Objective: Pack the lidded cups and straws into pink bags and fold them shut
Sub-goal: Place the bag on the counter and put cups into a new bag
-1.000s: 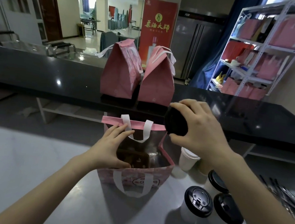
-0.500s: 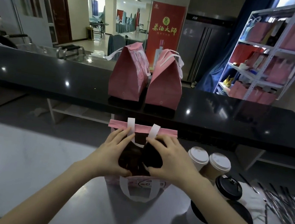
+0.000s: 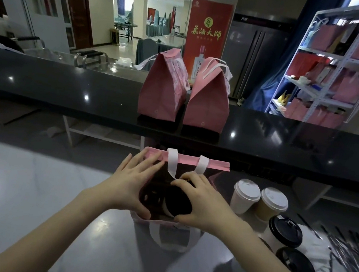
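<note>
Left hand (image 3: 134,182), fingers spread, presses the bag (image 3: 215,165); right hand (image 3: 202,202) curls its grip round a cup (image 3: 177,201) inside it, on a grey desk (image 3: 34,186).

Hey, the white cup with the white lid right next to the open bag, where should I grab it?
Take the white cup from above, fingers round its lid rim, front and back. It stands upright, with the tan cup close on its right and the open pink bag on its left, so the sides look crowded.

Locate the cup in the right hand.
Head view, centre: the cup is inside the open bag, gripped by the right hand, left of the white-lidded cups.
</note>
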Demonstrator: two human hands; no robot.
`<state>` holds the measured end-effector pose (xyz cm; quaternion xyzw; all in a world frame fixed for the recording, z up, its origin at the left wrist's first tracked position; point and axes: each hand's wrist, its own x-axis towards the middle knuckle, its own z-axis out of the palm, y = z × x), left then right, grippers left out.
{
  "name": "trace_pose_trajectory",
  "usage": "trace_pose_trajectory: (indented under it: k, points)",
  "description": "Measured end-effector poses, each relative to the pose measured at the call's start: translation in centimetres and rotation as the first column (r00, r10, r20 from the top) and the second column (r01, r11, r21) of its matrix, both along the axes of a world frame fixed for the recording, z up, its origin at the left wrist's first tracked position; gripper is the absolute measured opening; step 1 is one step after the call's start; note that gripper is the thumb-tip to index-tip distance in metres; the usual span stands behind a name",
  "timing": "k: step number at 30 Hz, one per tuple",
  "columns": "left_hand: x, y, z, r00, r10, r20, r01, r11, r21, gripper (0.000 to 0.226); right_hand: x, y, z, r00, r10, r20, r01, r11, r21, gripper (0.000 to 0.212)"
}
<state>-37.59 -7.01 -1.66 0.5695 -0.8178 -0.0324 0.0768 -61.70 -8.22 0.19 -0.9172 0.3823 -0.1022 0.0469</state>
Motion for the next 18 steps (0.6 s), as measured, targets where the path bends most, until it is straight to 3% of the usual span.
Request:
trace_pose_trajectory:
  k: [10,18]
  points:
    - [0.3,0.7,0.1,0.991,-0.016,-0.136,0.015,1.0,-0.008,0.137,5.9,-4.6,-4.1,0.998,-0.042,-0.052,0.043,0.999,0.008,0.084]
    - [1.9,-0.7,-0.8,0.997,0.03,-0.073,-0.031,0.999,-0.02,0.117,6.9,-6.3,-5.9,0.997,-0.02,-0.07,0.021,1.0,0.009,0.082]
